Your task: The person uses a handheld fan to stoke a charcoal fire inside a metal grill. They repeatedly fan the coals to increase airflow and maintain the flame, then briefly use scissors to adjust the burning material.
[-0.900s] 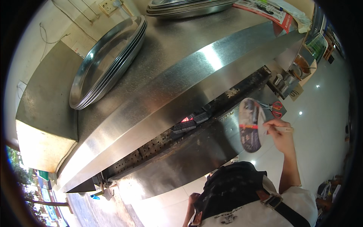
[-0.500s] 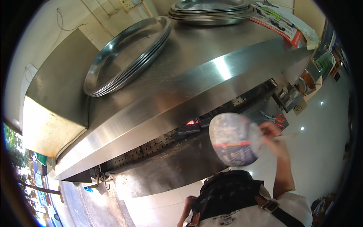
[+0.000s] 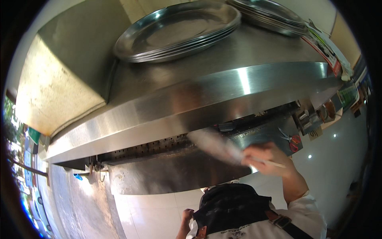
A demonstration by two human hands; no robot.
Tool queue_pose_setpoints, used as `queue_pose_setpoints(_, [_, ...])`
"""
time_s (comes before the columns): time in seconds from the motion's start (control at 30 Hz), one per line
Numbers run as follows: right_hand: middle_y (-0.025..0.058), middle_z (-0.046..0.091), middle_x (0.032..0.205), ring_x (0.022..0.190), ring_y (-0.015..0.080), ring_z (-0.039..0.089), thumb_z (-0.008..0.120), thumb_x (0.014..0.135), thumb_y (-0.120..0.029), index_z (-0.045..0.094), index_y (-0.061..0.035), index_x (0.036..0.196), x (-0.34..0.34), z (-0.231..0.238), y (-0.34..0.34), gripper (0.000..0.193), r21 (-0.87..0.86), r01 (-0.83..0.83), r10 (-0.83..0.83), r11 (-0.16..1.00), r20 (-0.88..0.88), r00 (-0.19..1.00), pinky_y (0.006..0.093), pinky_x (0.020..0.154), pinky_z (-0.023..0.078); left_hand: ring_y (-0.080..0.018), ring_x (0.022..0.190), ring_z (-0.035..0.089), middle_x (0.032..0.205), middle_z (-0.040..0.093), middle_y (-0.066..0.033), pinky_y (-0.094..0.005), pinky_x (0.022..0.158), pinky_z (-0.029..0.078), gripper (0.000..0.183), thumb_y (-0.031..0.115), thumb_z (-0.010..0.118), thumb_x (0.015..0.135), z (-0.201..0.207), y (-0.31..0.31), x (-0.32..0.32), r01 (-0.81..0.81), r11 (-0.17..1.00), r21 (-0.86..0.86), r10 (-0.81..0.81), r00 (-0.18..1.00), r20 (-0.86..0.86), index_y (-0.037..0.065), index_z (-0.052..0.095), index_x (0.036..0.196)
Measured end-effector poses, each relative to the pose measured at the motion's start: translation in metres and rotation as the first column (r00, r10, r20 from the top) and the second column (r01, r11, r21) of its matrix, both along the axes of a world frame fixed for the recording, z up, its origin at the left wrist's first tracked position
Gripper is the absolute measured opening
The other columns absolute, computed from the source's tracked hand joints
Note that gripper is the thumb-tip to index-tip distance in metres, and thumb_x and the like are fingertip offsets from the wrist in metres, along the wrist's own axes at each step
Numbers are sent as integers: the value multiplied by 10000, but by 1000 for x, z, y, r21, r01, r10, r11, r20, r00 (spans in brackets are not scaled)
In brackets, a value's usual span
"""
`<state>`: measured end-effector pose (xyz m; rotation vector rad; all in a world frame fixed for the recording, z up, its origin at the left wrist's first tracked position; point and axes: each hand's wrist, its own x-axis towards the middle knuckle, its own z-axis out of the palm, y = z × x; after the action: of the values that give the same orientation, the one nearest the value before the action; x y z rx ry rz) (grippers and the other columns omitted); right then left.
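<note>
My right hand (image 3: 263, 158) is closed around the thin pale handle of a flat hand fan (image 3: 217, 145). The fan is smeared by motion and seen nearly edge-on. Its blade reaches left over the front edge of a long charcoal grill (image 3: 159, 144), whose perforated inner wall shows beneath a steel ledge. A dark piece of charcoal (image 3: 227, 126) lies in the trough just beyond the fan. My left hand (image 3: 188, 215) hangs low beside the black apron (image 3: 234, 205), its fingers curled in; I see nothing in it.
Above the grill, a steel counter (image 3: 254, 51) carries stacked round trays (image 3: 179, 30) and a second stack (image 3: 270, 18) behind. Red-handled scissors (image 3: 293, 142) lie on the grill's right end. Metal cups (image 3: 306, 117) stand farther right. A hook (image 3: 102, 175) hangs at left.
The fan has swung left and down, turning from its broad face to nearly edge-on, with my right hand moving left. The view has shifted; the glowing embers seen before no longer show.
</note>
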<state>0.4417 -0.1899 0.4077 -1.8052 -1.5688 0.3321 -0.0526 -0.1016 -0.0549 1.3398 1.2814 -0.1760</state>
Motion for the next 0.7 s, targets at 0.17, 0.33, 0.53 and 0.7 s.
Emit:
queue_pose_setpoints(0.17, [158,712,813,691,366,682,735,933,-138,715,-28,968,23,-19,25,118,28,412,-405,911,250,879,406,606,526,-266,765,731,869,748,-189,-350,675,573,307,140,617,886,23,-2,28,-129,987,-93,133,990,44,-88,706,1071])
queue_pose_setpoints(0.33, [134,700,755,665,313,704,720,952,-175,753,-62,1054,21,14,27,155,-87,-260,245,962,-154,957,374,600,549,-279,705,723,857,752,-183,-366,630,580,274,148,622,875,6,-10,4,-96,995,-20,96,995,-2,-70,732,997])
queue_pose_setpoints(0.53, [145,694,757,680,321,707,722,946,-151,697,-41,949,15,13,32,112,-30,-56,59,998,90,994,409,614,545,-251,587,676,756,697,-133,-374,502,557,181,112,612,915,16,-12,-6,-243,959,-146,236,970,-60,-30,705,978])
queue_pose_setpoints(0.7, [135,741,871,697,325,709,767,905,-145,732,-40,985,25,6,26,137,-75,143,-135,987,101,986,391,615,542,-240,610,676,749,696,-126,-367,550,563,188,118,623,909,19,-2,-9,-212,959,-186,213,977,-14,-37,691,990])
